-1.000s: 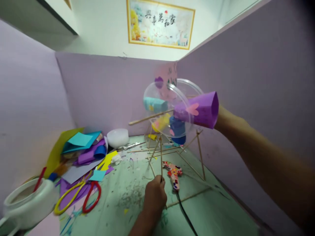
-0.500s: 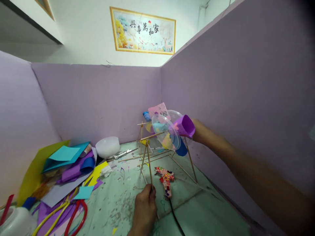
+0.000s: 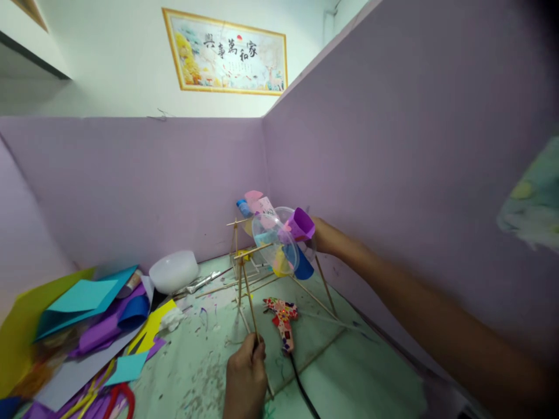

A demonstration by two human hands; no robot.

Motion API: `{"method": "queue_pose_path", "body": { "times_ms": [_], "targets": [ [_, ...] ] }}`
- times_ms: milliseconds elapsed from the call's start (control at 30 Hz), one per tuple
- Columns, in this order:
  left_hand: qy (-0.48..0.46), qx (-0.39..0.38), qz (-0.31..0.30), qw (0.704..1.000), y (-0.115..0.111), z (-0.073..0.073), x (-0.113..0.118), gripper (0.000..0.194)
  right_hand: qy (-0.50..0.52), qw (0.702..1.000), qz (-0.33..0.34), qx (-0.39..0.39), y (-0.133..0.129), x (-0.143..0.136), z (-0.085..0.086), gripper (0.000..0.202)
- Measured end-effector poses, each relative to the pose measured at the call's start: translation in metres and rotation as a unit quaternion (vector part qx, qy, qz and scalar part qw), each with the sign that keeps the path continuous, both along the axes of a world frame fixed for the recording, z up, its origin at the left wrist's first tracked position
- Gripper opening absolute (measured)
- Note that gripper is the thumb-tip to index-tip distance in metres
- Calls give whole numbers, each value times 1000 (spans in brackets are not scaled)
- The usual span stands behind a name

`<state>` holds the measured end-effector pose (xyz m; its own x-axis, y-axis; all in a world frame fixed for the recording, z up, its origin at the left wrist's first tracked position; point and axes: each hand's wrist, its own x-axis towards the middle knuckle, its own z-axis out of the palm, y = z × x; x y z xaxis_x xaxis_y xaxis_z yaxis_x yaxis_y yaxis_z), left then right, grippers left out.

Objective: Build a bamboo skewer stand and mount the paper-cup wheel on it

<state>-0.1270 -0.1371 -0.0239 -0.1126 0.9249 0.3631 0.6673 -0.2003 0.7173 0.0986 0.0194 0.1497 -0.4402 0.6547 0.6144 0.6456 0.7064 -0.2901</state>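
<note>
In the head view a wheel of clear plastic discs (image 3: 275,238) is mounted on a stand of thin wooden sticks (image 3: 241,285). Round its rim are paper pieces: a purple paper cup (image 3: 301,224), a blue paper cup (image 3: 304,266) and pink paper (image 3: 264,206). My left hand (image 3: 246,372) is closed round the foot of a near stick leg. Behind the purple cup, at the wheel's right side, is my right hand (image 3: 322,235); its fingers are hidden. A patterned hot glue gun (image 3: 283,323) lies on the table under the wheel.
Coloured paper (image 3: 82,295), red-handled scissors (image 3: 120,401) and a white bowl (image 3: 173,272) crowd the left side. The glue gun's black cord (image 3: 301,387) runs to the front edge. Purple partitions (image 3: 174,186) stand behind and at the right, close to my right arm.
The camera has turned right, so the scene sits further left. The wheel looks slightly turned, with more pink paper showing at its top. My left hand keeps its hold on the stick.
</note>
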Motion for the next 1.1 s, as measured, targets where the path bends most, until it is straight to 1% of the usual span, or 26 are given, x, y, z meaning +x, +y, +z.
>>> {"method": "queue_pose_path", "body": {
  "times_ms": [133, 333, 400, 433, 500, 567, 633, 667, 733, 800, 867, 933, 1000, 1100],
  "targets": [
    [4, 4, -12, 1000, 3, -3, -2, 21, -34, 999, 15, -21, -4, 4, 2, 17],
    [12, 11, -8, 1000, 2, -1, -2, 23, -12, 999, 39, -24, -16, 6, 5, 15],
    [12, 11, -4, 1000, 1, 2, -1, 23, 7, 998, 58, -9, -24, 7, 7, 19],
    [13, 11, -5, 1000, 1, 3, 0, 23, 26, 998, 57, 7, -29, 8, 7, 23],
    [14, 5, -8, 1000, 1, 5, 1, 22, 99, 994, 17, 52, -43, 10, 4, 29],
    [10, -7, -4, 1000, 0, 5, 1, 22, 207, 973, -57, 85, -60, 12, -7, 27],
    [2, -14, 13, 1000, 0, 4, 1, 24, 310, 941, -113, 74, -76, 15, -25, 22],
    [-1, -17, 21, 1000, 0, 4, 1, 25, 347, 927, -128, 59, -82, 17, -36, 21],
    [-1, -31, 21, 999, -1, 5, 0, 26, 381, 913, -143, 24, -88, 21, -58, 21],
    [10, -47, 23, 999, -2, 8, 0, 27, 380, 912, -155, -10, -87, 25, -78, 22],
    [24, -53, 41, 997, -3, 14, 0, 28, 366, 914, -168, -41, -81, 29, -93, 23],
    [37, -55, 65, 996, -4, 19, 1, 29, 351, 917, -179, -65, -75, 31, -105, 25],
    [39, -48, 69, 996, -6, 22, 1, 31, 338, 919, -188, -80, -71, 32, -115, 27],
    [9, -10, 77, 997, -11, 24, -3, 32, 315, 922, -202, -98, -70, 31, -132, 28]
  ]
}}
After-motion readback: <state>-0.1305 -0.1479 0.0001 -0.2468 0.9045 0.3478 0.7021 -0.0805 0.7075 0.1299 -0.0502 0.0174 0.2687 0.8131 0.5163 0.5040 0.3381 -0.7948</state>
